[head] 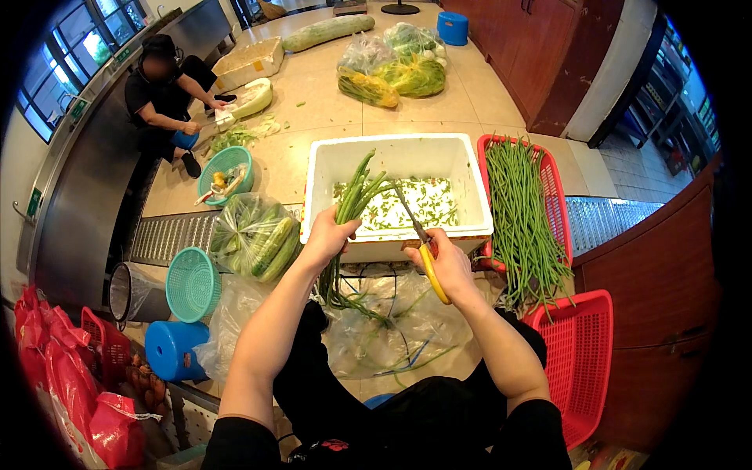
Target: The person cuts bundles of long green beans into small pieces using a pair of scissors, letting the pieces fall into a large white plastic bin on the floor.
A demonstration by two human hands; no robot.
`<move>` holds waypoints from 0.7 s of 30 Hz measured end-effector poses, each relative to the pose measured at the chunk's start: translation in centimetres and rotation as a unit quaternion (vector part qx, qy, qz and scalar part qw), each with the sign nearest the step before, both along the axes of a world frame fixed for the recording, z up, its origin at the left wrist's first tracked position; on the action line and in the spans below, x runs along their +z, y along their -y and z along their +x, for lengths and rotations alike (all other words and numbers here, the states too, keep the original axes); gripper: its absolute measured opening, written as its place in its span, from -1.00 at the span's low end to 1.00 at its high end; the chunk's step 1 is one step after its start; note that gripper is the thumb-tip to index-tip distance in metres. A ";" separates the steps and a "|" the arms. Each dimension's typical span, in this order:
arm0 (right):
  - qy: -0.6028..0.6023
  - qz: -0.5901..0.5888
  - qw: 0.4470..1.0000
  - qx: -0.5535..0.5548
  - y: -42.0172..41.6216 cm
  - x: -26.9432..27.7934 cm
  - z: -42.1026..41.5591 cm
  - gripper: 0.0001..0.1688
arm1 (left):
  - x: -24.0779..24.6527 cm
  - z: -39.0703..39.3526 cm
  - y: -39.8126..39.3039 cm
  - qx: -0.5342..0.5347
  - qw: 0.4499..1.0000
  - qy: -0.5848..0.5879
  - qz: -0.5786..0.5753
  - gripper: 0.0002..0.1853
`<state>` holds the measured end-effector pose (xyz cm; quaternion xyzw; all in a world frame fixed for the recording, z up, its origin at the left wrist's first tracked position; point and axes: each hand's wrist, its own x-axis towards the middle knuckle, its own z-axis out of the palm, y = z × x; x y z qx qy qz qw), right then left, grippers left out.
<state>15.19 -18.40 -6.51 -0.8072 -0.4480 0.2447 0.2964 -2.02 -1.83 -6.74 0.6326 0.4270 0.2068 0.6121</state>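
My left hand (329, 236) grips a bunch of long green beans (355, 197). Their upper ends rise over a white foam box (390, 141), while the lower ends hang down towards the floor. Scissors with yellow handles (432, 267) are in my right hand (449, 264). The blades point up and left over the box, close to the tips of the bunch; whether they are parted I cannot tell. Short green bean pieces (432, 202) lie scattered on the box's bottom. Right of the box, a red plastic basket (561, 202) holds a heap of long beans (520, 205).
On the left, a person (167, 100) sits cutting a large pale gourd (252, 100). Bagged cucumbers (258, 238), turquoise baskets (192, 285) and a blue stool (176, 351) stand at my left. A second red basket (578, 364) is by my right arm. Clear plastic sheeting (405, 341) covers floor before me.
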 end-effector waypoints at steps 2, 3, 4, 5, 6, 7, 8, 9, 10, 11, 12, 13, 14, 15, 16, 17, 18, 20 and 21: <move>-0.001 -0.004 1.000 0.006 0.1 -0.2 -0.1 -0.29 | 0.1 0.2 0.3 0.001 1.000 -0.005 0.010 -0.83; -0.002 -0.005 1.000 0.010 0.1 -0.3 -0.2 -0.28 | 0.0 0.1 0.3 -0.009 1.000 -0.009 0.009 -0.83; -0.002 -0.008 1.000 0.008 0.1 -0.3 -0.2 -0.28 | -0.1 0.1 0.2 -0.019 1.000 -0.013 0.008 -0.82; -0.002 -0.010 1.000 0.007 0.1 -0.3 -0.2 -0.28 | -0.2 0.0 0.2 -0.028 0.999 -0.017 0.008 -0.82; -0.002 -0.013 1.000 0.006 0.1 -0.2 -0.1 -0.28 | -0.2 0.0 0.2 -0.040 0.999 -0.016 0.005 -0.83; -0.005 -0.014 1.000 0.004 0.2 -0.2 -0.1 -0.28 | -0.2 0.0 0.2 -0.051 0.999 -0.016 0.002 -0.83; -0.007 -0.015 1.000 0.001 0.2 -0.2 0.0 -0.29 | -0.2 0.0 0.2 -0.062 0.998 -0.015 -0.001 -0.83; -0.010 -0.016 1.000 -0.001 0.3 -0.1 0.0 -0.30 | -0.3 -0.1 0.1 -0.067 0.998 -0.018 -0.007 -0.83; -0.021 -0.020 1.000 0.003 0.3 -0.3 0.2 -0.31 | -0.4 -0.1 0.0 -0.072 0.997 -0.020 -0.013 -0.83; -0.032 -0.024 0.999 0.007 0.4 -0.5 0.4 -0.32 | -0.6 0.0 -0.1 -0.077 0.997 -0.022 -0.019 -0.84; -0.044 -0.029 0.999 0.011 0.5 -0.7 0.6 -0.33 | -0.7 0.0 -0.2 -0.076 0.997 -0.020 -0.023 -0.84; -0.057 -0.028 0.998 0.007 0.5 -0.6 0.6 -0.35 | -0.8 0.0 -0.2 -0.075 0.997 -0.018 -0.027 -0.84; -0.071 -0.027 0.997 0.003 0.6 -0.5 0.7 -0.36 | -0.8 0.1 -0.2 -0.074 0.997 -0.016 -0.031 -0.84; -0.085 -0.027 0.996 -0.003 0.7 -0.5 0.7 -0.37 | -0.9 0.2 -0.3 -0.076 0.996 -0.021 -0.032 -0.85; -0.100 -0.006 0.995 -0.013 0.7 -1.0 0.8 -0.36 | -0.9 0.2 -0.4 -0.079 0.996 -0.025 -0.033 -0.86; -0.115 0.014 0.993 -0.023 0.5 -1.9 1.0 -0.35 | -0.9 0.3 -0.4 -0.083 0.996 -0.029 -0.034 -0.86; -0.130 0.034 0.990 -0.032 0.4 -2.0 0.9 -0.33 | -1.0 0.2 -0.6 -0.092 0.995 -0.019 -0.045 -0.86; -0.093 0.012 0.995 -0.029 0.3 -1.4 1.1 -0.30 | -1.4 -0.1 -1.0 -0.111 0.992 0.000 -0.068 -0.86; -0.074 0.001 0.997 -0.028 0.2 -1.1 1.1 -0.28 | -1.3 -0.2 -1.1 -0.121 0.989 0.007 -0.081 -0.86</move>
